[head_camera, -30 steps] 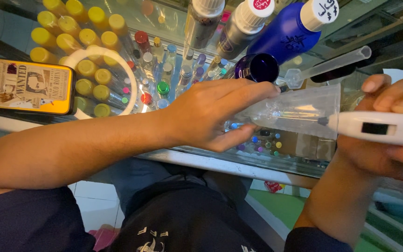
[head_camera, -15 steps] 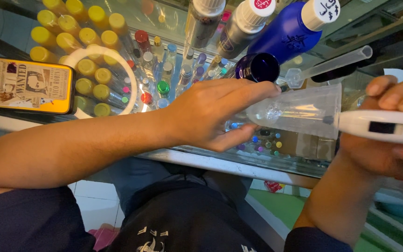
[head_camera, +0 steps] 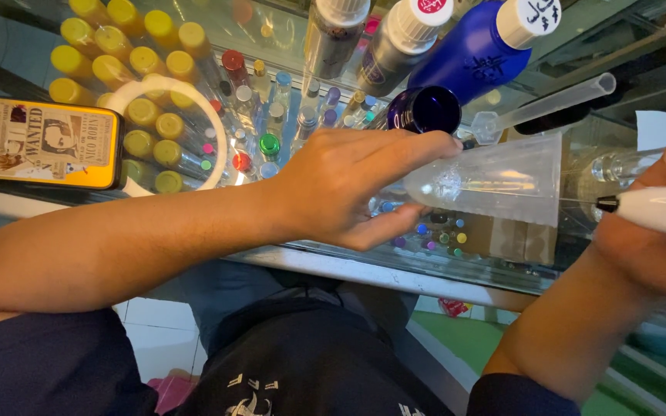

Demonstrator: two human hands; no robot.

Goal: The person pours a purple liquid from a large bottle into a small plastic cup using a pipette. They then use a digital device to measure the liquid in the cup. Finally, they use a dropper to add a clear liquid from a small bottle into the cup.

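I see the left hand (head_camera: 348,185) clasped around the narrow end of a clear plastic cone (head_camera: 495,181), held on its side above the glass table (head_camera: 395,270) near its front edge. The right hand (head_camera: 657,239) is clenched on a white handheld mixer (head_camera: 660,212), its thin shaft inside the cone's wide mouth. Risk, by my judgement: a tilt could spill the contents, or the shaft could scrape the wall. Room is tight: blue bottle (head_camera: 472,58) and capped vials (head_camera: 264,115) crowd just behind; free space only toward the front edge

Dark navy short sleeves (head_camera: 48,362), bare forearms
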